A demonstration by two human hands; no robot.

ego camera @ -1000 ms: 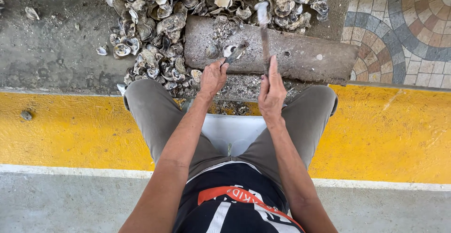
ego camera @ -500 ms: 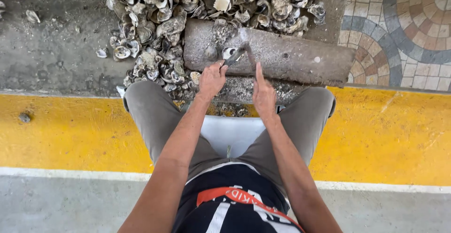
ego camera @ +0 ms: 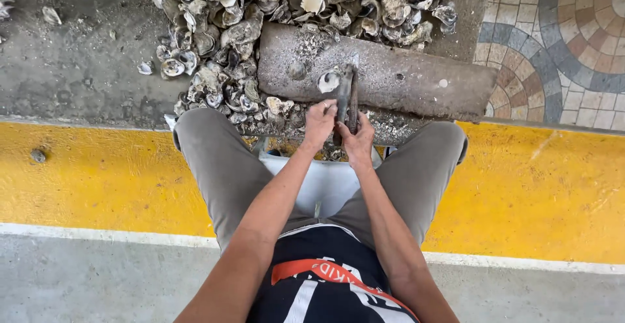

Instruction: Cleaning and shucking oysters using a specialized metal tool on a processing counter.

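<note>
- Right hand (ego camera: 359, 142) grips a dark metal tool (ego camera: 352, 98); left hand (ego camera: 319, 122) pinches an oyster (ego camera: 329, 81) on the stone block (ego camera: 416, 79).
- With the 2 hands touching, a slip could cut fingers.
- Shell heap (ego camera: 260, 10) may snag.

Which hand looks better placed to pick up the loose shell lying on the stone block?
Probably the left hand. It sits on the same side as the loose shell on the stone block, while the right hand is wrapped around the dark tool, whose handle lies between it and the shell.
</note>
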